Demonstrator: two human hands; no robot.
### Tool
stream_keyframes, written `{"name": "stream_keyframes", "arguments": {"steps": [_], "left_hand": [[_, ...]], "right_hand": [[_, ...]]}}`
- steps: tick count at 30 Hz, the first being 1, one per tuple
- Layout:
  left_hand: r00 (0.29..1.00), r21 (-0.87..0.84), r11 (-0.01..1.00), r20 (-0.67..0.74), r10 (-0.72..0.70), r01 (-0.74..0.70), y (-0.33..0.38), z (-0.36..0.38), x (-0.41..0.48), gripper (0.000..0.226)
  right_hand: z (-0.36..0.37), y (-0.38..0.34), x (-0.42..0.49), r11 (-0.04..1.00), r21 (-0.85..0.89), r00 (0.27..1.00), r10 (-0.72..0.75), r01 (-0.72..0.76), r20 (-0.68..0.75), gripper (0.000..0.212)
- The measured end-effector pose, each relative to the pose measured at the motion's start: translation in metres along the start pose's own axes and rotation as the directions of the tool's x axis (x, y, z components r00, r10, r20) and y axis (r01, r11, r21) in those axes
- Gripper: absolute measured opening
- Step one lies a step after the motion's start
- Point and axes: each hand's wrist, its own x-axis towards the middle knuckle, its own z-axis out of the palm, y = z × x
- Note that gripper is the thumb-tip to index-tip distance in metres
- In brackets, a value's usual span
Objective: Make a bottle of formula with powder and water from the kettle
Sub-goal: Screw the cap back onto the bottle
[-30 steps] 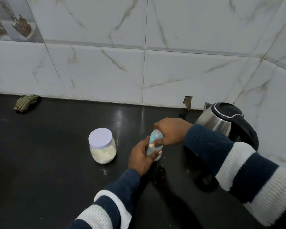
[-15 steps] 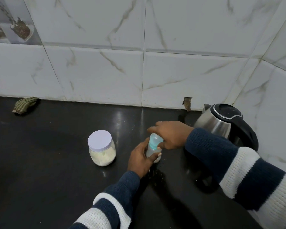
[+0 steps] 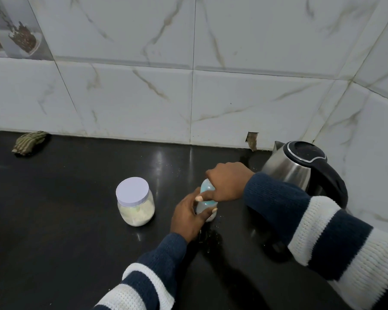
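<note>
A small pale-blue baby bottle (image 3: 203, 205) stands on the black counter (image 3: 65, 231) in the middle of the view. My left hand (image 3: 188, 217) wraps around its lower body. My right hand (image 3: 227, 183) grips its capped top from above, covering most of the cap. To the left stands a clear jar of pale formula powder (image 3: 135, 201) with its white lid on. A steel electric kettle (image 3: 300, 168) with a black lid and handle sits at the right, behind my right forearm.
White marble-look wall tiles rise behind the counter and close off the right corner past the kettle. A crumpled striped cloth (image 3: 29, 142) lies at the far left against the wall. Small specks dot the counter around the bottle.
Both hands stay on the bottle. My right hand has turned over the bottle's top, its fingers shifting around the cap. The jar and kettle have not moved.
</note>
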Motion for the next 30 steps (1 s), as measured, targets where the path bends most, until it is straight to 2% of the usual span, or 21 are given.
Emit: {"name": "stream_keyframes", "arguments": {"steps": [3, 5, 12, 16, 18, 20, 24, 25, 27, 30], "left_hand": [[1.0, 0.004, 1.0, 0.004, 0.015, -0.015, 0.001, 0.0, 0.0, 0.063], [1.0, -0.002, 1.0, 0.005, 0.024, -0.024, 0.001, -0.001, 0.0, 0.06], [1.0, 0.016, 1.0, 0.003, 0.019, -0.019, -0.001, -0.001, 0.001, 0.06], [0.999, 0.015, 0.999, 0.01, 0.049, -0.049, 0.001, -0.001, 0.0, 0.05], [0.999, 0.015, 0.999, 0.008, 0.048, -0.048, 0.0, -0.001, 0.001, 0.046], [0.999, 0.017, 0.999, -0.014, 0.046, -0.046, -0.002, 0.001, 0.0, 0.049], [0.999, 0.08, 0.997, -0.038, -0.004, 0.007, -0.003, 0.002, 0.001, 0.045], [1.0, 0.084, 0.996, -0.025, -0.011, 0.013, -0.002, 0.002, 0.0, 0.044], [1.0, 0.049, 0.999, -0.003, 0.01, -0.009, -0.002, 0.0, 0.001, 0.042], [0.999, 0.028, 0.999, 0.002, 0.034, -0.034, -0.003, -0.001, 0.001, 0.041]], "right_hand": [[-0.006, 0.005, 0.001, 0.997, -0.01, 0.996, -0.069, 0.07, 0.056, 0.057], [-0.007, 0.008, 0.0, 0.996, -0.013, 0.995, -0.093, 0.093, 0.041, 0.052], [0.005, -0.002, -0.004, 0.996, -0.085, 0.995, -0.009, 0.0, -0.096, 0.059], [0.007, 0.008, -0.003, 0.992, 0.007, 0.992, -0.123, 0.123, 0.016, 0.054], [0.01, 0.011, -0.005, 0.989, 0.021, 0.99, -0.144, 0.144, 0.001, 0.052], [0.016, 0.007, -0.007, 0.996, 0.005, 0.993, -0.092, 0.093, -0.072, 0.057], [0.034, -0.014, -0.007, 0.978, 0.079, 0.959, 0.207, -0.196, -0.191, 0.065], [0.035, -0.016, -0.006, 0.972, 0.087, 0.949, 0.234, -0.22, -0.209, 0.067], [0.033, -0.01, -0.005, 0.987, 0.099, 0.972, 0.141, -0.124, -0.189, 0.072], [0.026, 0.0, -0.004, 0.988, 0.066, 0.99, -0.138, 0.138, 0.001, 0.065]]}}
